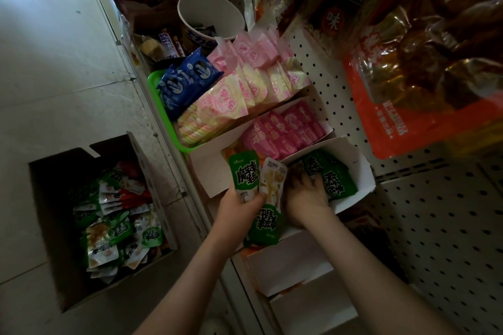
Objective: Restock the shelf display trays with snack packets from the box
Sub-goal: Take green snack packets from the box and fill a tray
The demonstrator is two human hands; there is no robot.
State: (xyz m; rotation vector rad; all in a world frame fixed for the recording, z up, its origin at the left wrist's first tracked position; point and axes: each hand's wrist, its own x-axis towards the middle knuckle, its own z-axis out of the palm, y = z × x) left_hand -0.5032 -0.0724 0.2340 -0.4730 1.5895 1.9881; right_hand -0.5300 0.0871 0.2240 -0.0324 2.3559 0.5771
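My left hand grips a bunch of green snack packets in front of the shelf, one hanging upside down below the fingers. My right hand reaches into a white display tray, its fingers on the green packets lying inside; whether it grips one I cannot tell. On the floor to the left stands an open cardboard box with several loose green and white packets.
Beside that tray is a white tray of pink packets, then a green tray with blue and pale pink-yellow packets. White boxes sit below my arms. A paper cup stands further back. Large bags hang on the pegboard.
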